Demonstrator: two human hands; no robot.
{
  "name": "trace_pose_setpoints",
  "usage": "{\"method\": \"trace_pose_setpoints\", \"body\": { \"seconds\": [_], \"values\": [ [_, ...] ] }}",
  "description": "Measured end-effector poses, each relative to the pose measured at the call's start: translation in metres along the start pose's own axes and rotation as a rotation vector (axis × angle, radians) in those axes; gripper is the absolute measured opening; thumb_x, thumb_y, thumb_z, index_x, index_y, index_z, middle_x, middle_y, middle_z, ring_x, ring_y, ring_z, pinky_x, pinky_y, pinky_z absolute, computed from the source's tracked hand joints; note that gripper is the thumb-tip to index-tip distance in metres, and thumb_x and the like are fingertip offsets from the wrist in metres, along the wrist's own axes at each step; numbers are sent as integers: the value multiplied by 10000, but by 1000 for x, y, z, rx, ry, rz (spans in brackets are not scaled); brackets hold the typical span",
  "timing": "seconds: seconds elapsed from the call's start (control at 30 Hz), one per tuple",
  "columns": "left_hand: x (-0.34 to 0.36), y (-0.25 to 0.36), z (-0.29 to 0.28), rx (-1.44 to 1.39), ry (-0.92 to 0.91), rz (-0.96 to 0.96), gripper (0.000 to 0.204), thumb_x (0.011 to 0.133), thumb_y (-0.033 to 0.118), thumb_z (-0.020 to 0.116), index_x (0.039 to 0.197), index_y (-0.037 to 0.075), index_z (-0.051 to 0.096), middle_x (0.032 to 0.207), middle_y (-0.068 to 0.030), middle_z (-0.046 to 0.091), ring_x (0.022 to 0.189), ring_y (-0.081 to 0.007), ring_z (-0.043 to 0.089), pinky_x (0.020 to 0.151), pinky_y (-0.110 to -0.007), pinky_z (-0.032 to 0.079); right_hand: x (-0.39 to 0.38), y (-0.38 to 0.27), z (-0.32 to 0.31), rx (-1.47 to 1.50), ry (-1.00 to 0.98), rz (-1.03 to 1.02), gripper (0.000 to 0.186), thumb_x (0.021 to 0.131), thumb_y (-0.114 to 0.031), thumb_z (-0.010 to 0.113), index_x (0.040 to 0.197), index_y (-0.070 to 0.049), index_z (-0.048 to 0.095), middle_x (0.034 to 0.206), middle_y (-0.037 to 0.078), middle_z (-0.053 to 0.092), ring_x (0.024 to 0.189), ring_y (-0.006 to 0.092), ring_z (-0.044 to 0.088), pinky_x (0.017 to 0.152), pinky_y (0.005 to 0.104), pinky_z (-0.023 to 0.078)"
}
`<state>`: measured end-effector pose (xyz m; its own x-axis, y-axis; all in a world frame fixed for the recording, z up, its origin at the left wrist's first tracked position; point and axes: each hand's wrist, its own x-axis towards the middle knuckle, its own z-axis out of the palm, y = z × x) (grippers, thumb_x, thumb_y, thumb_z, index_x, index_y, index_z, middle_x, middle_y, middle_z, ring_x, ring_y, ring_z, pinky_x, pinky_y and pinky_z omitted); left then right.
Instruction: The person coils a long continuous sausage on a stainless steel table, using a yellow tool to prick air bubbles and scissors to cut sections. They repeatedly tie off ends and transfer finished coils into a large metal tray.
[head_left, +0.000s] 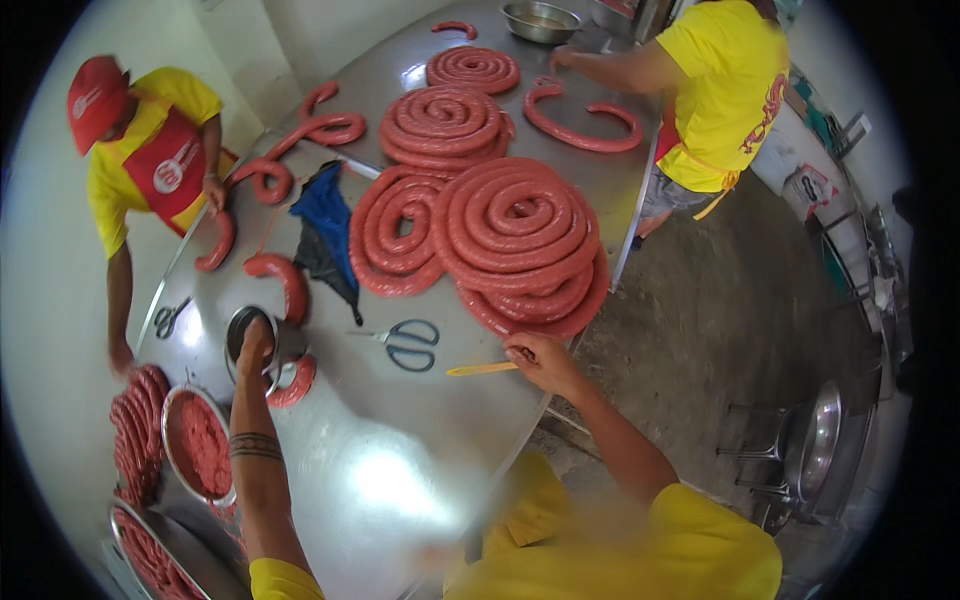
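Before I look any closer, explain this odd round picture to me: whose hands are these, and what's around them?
There is no machine here, just a person's two bare hands. The one picture comes from a wide fisheye camera worn on that person's head, looking down, so straight edges bend and the corners go black.

The left hand reaches into the mouth of a metal pot; its fingers are hidden inside. The right hand is near the table's edge, with a thin yellow strip at its fingers; how firmly it is held, I can't tell.

On the shiny metal table lie coiled pink sausages, scissors with blue-grey handles and a blue and dark cloth. Two co-workers in yellow shirts stand around it.
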<state>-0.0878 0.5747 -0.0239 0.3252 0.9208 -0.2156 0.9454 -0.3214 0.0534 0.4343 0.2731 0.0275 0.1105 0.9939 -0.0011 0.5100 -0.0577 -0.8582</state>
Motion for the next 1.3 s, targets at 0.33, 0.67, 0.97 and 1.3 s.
{"method": "trace_pose_setpoints", "body": {
  "seconds": [0.33, 0.67, 0.97, 1.3],
  "values": [
    [9, -34, -42, 119, -123, -237, 258, 882, 211, 645, 1040, 14, 694, 957, -240, 719, 933, -417, 699, 845, -520, 541, 38, 98, -122, 116, 418, 342, 251, 982, -226, 625, 1026, 12, 693, 839, 131, 721, 739, 190, 692, 694, 320, 535],
    [118, 406, -82, -391, 56, 633, 718, 968, 382, 632, 1506, -13, 367, 1511, -262, 429, 1418, -390, 403, 1169, -443, 318, 123, 84, -114, 81, 658, 363, 484, 935, -375, 697, 1191, 29, 625, 1036, 160, 704, 996, 288, 671, 904, 393, 508],
    [292, 477, -92, -397, -265, 469, 854, 837, 518, 748, 1406, -69, 499, 1438, -267, 514, 1339, -369, 501, 1110, -416, 406, 133, 53, -76, 643, 756, 151, 682, 919, -148, 734, 1484, -44, 366, 1462, 102, 474, 1318, 272, 492, 1124, 428, 380],
    [313, 454, -74, -1614, -1302, 348, 612, 973, 246, 655, 1452, -55, 419, 1423, -212, 536, 1257, -281, 582, 1106, -404, 455, 136, 60, -90, 1722, 562, 193, 618, 975, -262, 654, 1504, -92, 381, 1514, 108, 449, 1390, 284, 444, 1180, 488, 356]
  ]
}}
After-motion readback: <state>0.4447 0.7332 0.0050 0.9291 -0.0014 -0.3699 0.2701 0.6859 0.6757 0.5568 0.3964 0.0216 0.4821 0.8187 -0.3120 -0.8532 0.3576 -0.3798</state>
